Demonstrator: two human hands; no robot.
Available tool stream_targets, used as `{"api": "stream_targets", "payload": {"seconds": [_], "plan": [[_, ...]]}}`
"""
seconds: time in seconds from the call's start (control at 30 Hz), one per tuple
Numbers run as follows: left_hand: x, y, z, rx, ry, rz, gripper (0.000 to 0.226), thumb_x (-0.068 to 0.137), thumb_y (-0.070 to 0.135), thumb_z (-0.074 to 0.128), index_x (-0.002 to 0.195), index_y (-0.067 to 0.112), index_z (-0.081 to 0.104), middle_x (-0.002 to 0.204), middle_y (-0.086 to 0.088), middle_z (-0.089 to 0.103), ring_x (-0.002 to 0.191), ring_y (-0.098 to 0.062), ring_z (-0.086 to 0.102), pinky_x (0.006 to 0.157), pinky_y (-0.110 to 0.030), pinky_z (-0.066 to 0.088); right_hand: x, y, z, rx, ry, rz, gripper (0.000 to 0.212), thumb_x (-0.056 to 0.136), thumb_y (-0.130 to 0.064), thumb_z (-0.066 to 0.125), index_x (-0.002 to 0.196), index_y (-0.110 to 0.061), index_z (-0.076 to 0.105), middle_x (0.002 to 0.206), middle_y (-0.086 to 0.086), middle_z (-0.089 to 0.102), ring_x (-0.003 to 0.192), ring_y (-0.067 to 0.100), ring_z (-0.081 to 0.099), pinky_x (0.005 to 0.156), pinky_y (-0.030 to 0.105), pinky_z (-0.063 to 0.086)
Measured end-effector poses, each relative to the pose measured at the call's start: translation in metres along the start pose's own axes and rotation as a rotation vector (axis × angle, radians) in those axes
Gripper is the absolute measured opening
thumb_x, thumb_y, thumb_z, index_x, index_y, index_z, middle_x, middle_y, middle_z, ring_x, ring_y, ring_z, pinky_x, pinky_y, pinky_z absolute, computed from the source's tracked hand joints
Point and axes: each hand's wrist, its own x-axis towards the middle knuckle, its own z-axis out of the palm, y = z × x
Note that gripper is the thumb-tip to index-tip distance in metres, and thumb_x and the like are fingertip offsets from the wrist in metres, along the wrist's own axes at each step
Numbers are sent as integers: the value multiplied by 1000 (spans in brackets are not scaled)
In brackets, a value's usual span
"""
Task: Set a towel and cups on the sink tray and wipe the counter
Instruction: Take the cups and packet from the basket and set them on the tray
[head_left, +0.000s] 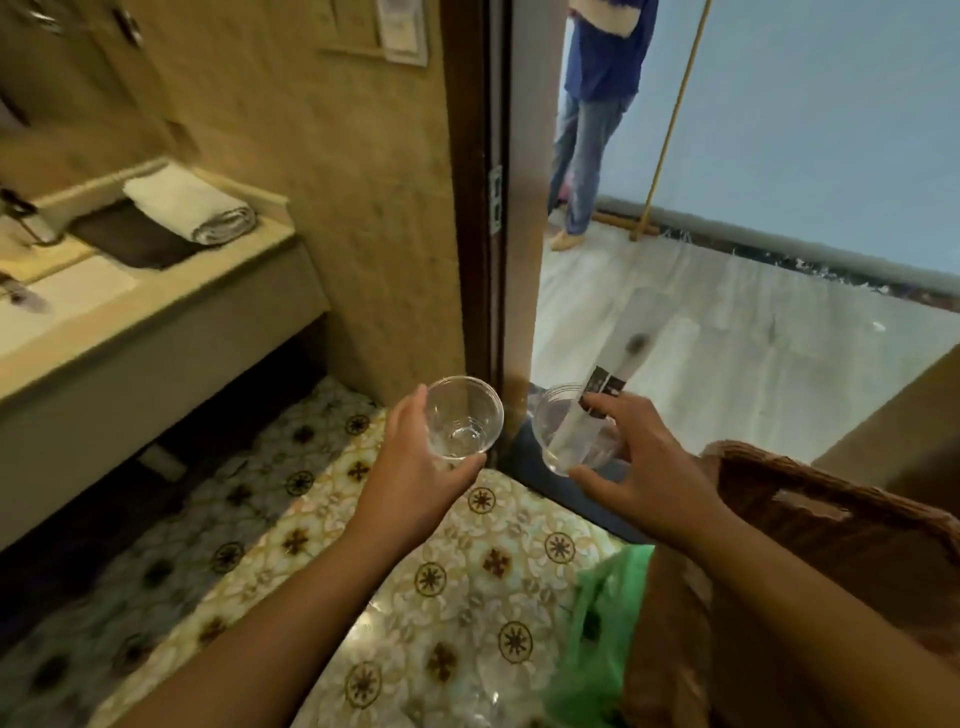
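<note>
Two clear plastic cups are held out over the patterned floor tiles (431, 582), well apart from the counter. The left cup (464, 419) sits upright in the left hand (415, 467), fingers wrapped around its side and thumb under the base. The right cup (569, 436) is tilted toward the camera and gripped by the right hand (644, 467), thumb below it and fingers over its rim; a clear sachet with a dark label (602, 400) stands in this cup, pinned by the fingertips. On the counter (156, 306) at the left, a rolled white towel (192, 210) lies on a dark tray (130, 239) near the counter's far right corner, beside the sink basin (67, 296). A wicker basket (831, 551) is at the lower right with a green plastic bag (597, 639) against it. Through the doorway (493, 208) a person in jeans (587, 130) stands on the pale floor beyond.
</note>
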Motion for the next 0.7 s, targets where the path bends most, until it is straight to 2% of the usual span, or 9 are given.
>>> {"api": "stream_targets", "payload": {"seconds": [0.13,0.2,0.27,0.4,0.53,0.63,0.7], "plan": [[34,-69,-90,108,56,2,98,78,53,73,152,24,16,157,4,23,131,-6,35,97,-22,30,78,-55,73,57,-106,-102,73,74,-50,73,136,-36,38,130,-12,40,118,13,47,97,41,51],[48,-100,-134,144,91,-20,99,77,53,73,152,24,15,156,4,25,123,2,33,95,-22,31,115,-83,107,77,-164,-143,77,71,-62,67,137,-37,37,132,-11,41,118,11,47,97,40,50],[58,-128,-173,158,124,-49,99,77,54,73,152,24,16,154,3,28,116,6,30,94,-21,31,149,-108,136,86,-217,-169,80,70,-65,64,139,-38,35,135,-9,42,117,9,48,97,36,50],[74,-179,-231,180,186,-147,102,75,59,72,152,27,13,157,4,25,115,6,26,95,-21,29,218,-146,189,136,-299,-222,77,71,-57,67,138,-39,36,135,-10,40,116,6,49,97,31,49],[101,-223,-263,167,249,-230,100,78,55,72,153,28,11,157,3,24,117,5,28,95,-20,29,292,-176,241,136,-359,-309,74,73,-51,70,138,-38,37,137,-7,40,117,3,48,96,25,49],[133,-252,-281,166,278,-274,100,78,55,71,152,31,9,157,4,23,130,-5,37,96,-23,33,352,-192,279,130,-392,-364,72,75,-46,71,138,-35,38,139,-5,40,117,6,49,96,33,51],[160,-272,-295,156,306,-297,100,77,58,71,152,33,8,158,5,24,134,-10,38,103,-30,38,395,-199,306,140,-407,-412,71,77,-42,73,138,-36,39,138,-7,40,116,8,49,95,37,52]]}}
